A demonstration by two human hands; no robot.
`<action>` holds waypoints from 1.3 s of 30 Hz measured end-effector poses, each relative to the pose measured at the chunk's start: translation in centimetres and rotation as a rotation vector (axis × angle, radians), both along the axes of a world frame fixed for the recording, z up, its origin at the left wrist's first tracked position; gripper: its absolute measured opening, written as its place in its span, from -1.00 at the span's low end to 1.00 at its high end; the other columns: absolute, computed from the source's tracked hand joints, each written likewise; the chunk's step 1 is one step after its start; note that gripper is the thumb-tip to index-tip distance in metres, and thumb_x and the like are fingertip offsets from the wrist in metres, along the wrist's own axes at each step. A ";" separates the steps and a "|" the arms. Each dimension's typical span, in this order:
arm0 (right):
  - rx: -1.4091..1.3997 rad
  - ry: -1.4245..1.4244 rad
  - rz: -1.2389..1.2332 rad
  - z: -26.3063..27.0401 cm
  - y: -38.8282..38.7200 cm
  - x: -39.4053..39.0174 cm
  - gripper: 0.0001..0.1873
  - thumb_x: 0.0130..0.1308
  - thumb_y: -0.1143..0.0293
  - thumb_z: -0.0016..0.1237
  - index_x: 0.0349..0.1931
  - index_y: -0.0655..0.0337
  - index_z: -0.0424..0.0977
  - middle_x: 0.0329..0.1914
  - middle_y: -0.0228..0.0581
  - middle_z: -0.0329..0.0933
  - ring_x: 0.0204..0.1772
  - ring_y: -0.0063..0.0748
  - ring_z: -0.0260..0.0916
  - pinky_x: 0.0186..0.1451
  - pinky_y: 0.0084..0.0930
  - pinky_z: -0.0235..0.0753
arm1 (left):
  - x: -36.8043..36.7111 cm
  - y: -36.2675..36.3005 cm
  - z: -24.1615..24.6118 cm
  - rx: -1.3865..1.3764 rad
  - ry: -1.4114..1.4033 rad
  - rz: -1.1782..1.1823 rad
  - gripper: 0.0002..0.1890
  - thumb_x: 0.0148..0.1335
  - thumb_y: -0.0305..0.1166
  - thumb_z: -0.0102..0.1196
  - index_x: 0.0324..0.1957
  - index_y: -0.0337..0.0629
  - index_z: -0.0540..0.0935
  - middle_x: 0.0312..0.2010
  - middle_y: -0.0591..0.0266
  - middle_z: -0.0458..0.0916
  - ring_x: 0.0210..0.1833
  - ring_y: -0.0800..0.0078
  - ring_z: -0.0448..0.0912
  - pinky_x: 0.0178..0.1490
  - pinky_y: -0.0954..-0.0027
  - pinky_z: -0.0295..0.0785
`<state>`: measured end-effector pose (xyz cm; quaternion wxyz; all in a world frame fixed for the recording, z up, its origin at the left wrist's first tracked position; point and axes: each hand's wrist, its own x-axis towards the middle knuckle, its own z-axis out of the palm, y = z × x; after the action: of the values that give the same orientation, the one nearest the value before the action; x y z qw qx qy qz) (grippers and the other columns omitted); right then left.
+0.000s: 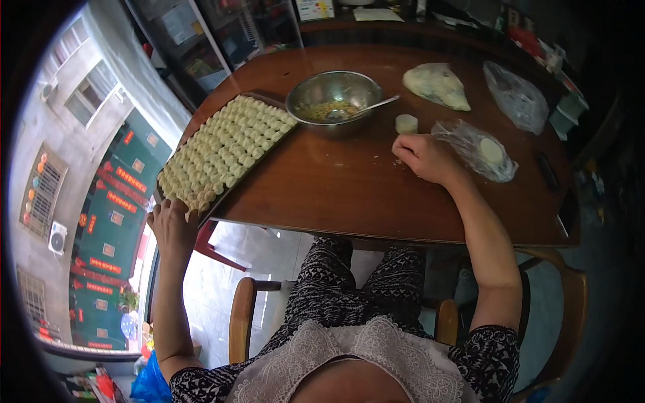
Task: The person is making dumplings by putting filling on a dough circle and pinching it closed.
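My left hand [174,221] is at the near left corner of a dark tray [229,194]. Its fingers bend over the closest of the small filled dumplings [227,138], which sit in close rows; whether they grip anything is hidden. My right hand [423,155] rests on the table with curled fingers, and nothing shows in them. Just beyond it stands a short stack of round dough wrappers [406,124]. To its right, a clear plastic bag [466,138] lies around or under more pale round wrappers [491,151].
A steel bowl [322,126] holds some chopped filling [327,110] and a metal spoon [380,104]. Farther back are a bag with pale dough-like contents [437,86] and a crumpled clear bag [518,96]. Crumbs dot the wooden table [342,196]. A dark phone-like object [547,171] lies at right.
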<state>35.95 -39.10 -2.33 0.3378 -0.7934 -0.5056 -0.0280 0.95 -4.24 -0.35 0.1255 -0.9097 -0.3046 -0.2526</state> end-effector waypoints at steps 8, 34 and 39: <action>0.297 -0.080 -0.156 -0.6 -0.4 2.8 -0.86 0.35 0.41 -0.04 -0.32 0.31 0.47 -0.39 -0.02 0.58 -0.26 0.06 0.55 -0.22 -0.19 0.48 | 11.4 -9.0 -0.1 -0.193 -0.089 -0.618 -0.90 0.11 -0.42 0.21 -0.42 -0.22 0.59 -0.41 0.04 0.57 -0.21 0.03 0.53 -0.02 0.09 0.34; 0.357 -0.276 -0.361 0.4 0.0 2.4 -0.80 0.28 0.57 -0.02 -0.08 0.29 0.42 -0.30 -0.08 0.44 -0.18 0.00 0.40 0.00 -0.14 0.43 | 25.1 -18.4 -2.8 -0.851 -0.344 -1.355 -0.80 0.02 -0.63 0.14 -0.26 -0.23 0.57 -0.39 0.08 0.54 -0.38 0.08 0.49 -0.27 0.21 0.38; 0.400 -0.299 -0.392 0.4 0.4 3.0 -0.80 0.26 0.63 -0.03 -0.11 0.32 0.47 -0.26 -0.02 0.49 -0.22 0.03 0.44 -0.03 -0.16 0.45 | 25.5 -17.3 -2.6 -0.973 -0.353 -1.287 -0.81 0.03 -0.63 0.12 -0.27 -0.23 0.57 -0.36 0.09 0.59 -0.39 0.13 0.53 -0.28 0.24 0.40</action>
<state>38.95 -38.72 -1.92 0.3972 -0.7806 -0.3717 -0.3078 26.41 -21.54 -2.93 -0.5015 -0.8059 0.1856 -0.2540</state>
